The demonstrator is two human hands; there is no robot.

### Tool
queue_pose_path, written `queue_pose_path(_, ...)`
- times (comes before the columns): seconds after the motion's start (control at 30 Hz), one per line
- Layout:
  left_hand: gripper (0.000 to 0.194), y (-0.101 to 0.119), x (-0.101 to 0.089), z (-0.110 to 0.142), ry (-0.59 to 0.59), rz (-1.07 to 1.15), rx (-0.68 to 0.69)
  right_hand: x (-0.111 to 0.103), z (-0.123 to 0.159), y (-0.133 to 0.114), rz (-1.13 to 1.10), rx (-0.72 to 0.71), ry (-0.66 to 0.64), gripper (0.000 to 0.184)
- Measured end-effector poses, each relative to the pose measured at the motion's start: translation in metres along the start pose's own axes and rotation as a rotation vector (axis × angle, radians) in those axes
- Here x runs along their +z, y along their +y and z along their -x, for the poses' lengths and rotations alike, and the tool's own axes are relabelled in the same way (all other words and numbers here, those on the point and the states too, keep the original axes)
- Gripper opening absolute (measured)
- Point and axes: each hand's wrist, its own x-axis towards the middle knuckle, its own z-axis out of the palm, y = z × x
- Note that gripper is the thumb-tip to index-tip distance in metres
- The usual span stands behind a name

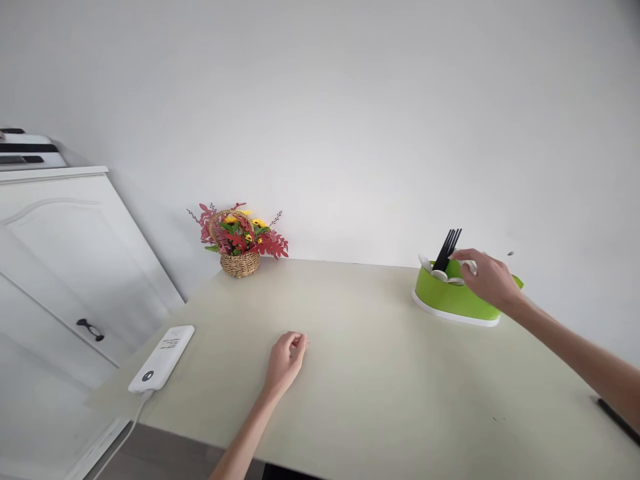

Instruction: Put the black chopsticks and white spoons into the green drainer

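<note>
My right hand [486,277] is over a green utensil holder [450,298] with a white base, at the back right of the table. Its index finger stretches to the black chopsticks [447,250] that lean upright in the holder; the thumb is apart, lower down. White spoons [440,275] show at the holder's rim beside the chopsticks, and a white piece is partly hidden behind my fingers. My left hand [285,360] rests on the table near the middle, fingers curled in and thumb against them, with nothing visible in it.
The pale table [360,373] meets the wall at the back. A wicker basket of artificial flowers [240,265] stands back left. A white power bank [163,357] with a cable lies near the left edge, beside a white cabinet [55,267]. A black rod [619,420] lies far right.
</note>
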Motion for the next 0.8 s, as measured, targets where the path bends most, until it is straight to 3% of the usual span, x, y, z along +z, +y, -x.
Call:
queue_pose_path(0.13, 0.037, 0.000, -0.001, 0.001, -0.001, 0.014, 0.012, 0.004, 0.052, -0.031, -0.048, -0.179, 0.109, 0.035)
queue_pose_path(0.23, 0.036, 0.001, -0.001, 0.002, -0.003, 0.019, 0.022, 0.022, 0.103, -0.047, -0.086, -0.323, 0.013, 0.035)
queue_pose_path(0.33, 0.035, 0.001, -0.002, 0.003, -0.004, 0.020, 0.023, 0.052, 0.152, -0.050, -0.115, -0.277, -0.178, 0.040)
queue_pose_path(0.43, 0.035, 0.001, -0.004, 0.004, -0.011, 0.013, 0.051, 0.080, 0.188, -0.049, -0.147, -0.119, -0.284, 0.053)
queue_pose_path(0.57, 0.036, 0.002, -0.006, 0.004, -0.012, 0.009, 0.079, 0.100, 0.213, -0.054, -0.144, 0.002, -0.371, 0.065)
queue_pose_path(0.8, 0.036, 0.002, -0.005, 0.004, -0.012, 0.013, 0.058, 0.098, 0.225, -0.069, -0.069, -0.014, -0.333, 0.066)
